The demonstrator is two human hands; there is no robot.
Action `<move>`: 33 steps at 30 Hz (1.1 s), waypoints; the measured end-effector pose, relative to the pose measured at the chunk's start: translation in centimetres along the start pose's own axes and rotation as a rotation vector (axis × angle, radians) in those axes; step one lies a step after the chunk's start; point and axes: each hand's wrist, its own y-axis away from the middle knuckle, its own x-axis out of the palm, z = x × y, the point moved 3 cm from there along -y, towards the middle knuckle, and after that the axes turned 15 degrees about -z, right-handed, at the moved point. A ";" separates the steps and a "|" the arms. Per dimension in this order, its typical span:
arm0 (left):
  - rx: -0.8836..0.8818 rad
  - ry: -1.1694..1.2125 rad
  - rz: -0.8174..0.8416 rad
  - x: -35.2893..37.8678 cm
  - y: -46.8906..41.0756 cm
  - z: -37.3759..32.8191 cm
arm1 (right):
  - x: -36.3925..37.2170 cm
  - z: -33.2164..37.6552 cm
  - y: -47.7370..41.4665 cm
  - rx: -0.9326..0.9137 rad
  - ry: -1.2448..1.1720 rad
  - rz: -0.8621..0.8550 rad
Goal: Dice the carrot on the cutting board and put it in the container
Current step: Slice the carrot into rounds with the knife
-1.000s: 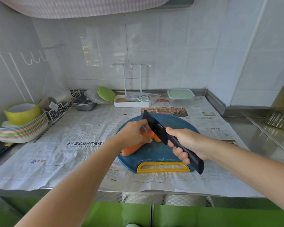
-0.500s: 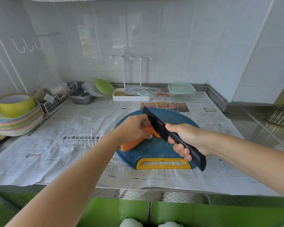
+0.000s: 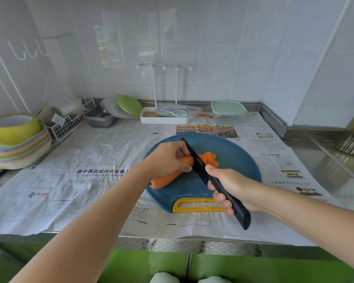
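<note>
Left hand (image 3: 168, 158) fingers curled, pinning carrot (image 3: 168, 177) on blue cutting board (image 3: 237, 158). Right hand (image 3: 231, 184) clenched around black knife (image 3: 200, 166), blade at carrot. Cut pieces (image 3: 209, 158) right of blade. Lidded container (image 3: 228, 111) far right, on newspaper (image 3: 86, 176).

A white-tiled kitchen corner, as we see it in daylight.

We look down on a steel counter (image 3: 325, 166) spread with newspaper (image 3: 90, 180), glossy white wall tiles (image 3: 213, 48) rising on the far side. White hooks (image 3: 27, 50) hang on the left wall, a white rack (image 3: 164, 67) stands far centre, and green cabinet fronts (image 3: 131, 266) run beneath the near edge.
</note>
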 end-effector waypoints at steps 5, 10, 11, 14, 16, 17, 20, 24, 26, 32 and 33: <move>0.004 -0.014 -0.019 0.0 0.4 -0.1 | 0.0 0.0 0.4 -0.018 -0.017 -0.017; 0.017 -0.038 -0.017 -0.2 0.5 -0.5 | -1.1 1.2 1.1 -0.086 0.001 -0.048; 0.021 -0.042 -0.021 -0.2 0.6 -0.5 | -1.3 1.6 1.3 -0.096 0.007 -0.051; 0.018 -0.045 -0.034 -0.2 0.6 -0.5 | -1.9 2.3 1.9 -0.113 0.031 -0.043; 0.020 -0.058 -0.038 -0.2 0.6 -0.6 | -2.1 2.5 2.2 -0.120 0.050 -0.040; 0.020 -0.063 -0.038 -0.2 0.6 -0.7 | -2.2 2.6 2.3 -0.125 0.060 -0.041; 0.017 -0.079 -0.032 -0.2 0.6 -0.9 | -2.3 2.9 2.5 -0.143 0.097 -0.044; 0.008 -0.082 -0.026 -0.3 0.7 -0.9 | -2.2 3.3 2.5 -0.165 0.130 -0.053; 0.009 -0.081 -0.020 -0.2 0.7 -1.0 | -2.2 3.2 2.4 -0.158 0.144 -0.057; 0.019 -0.077 0.000 -0.3 0.6 -1.1 | -2.1 3.0 2.3 -0.133 0.157 -0.063; 0.021 -0.075 -0.001 -0.2 0.6 -1.0 | -2.1 3.0 2.3 -0.130 0.150 -0.059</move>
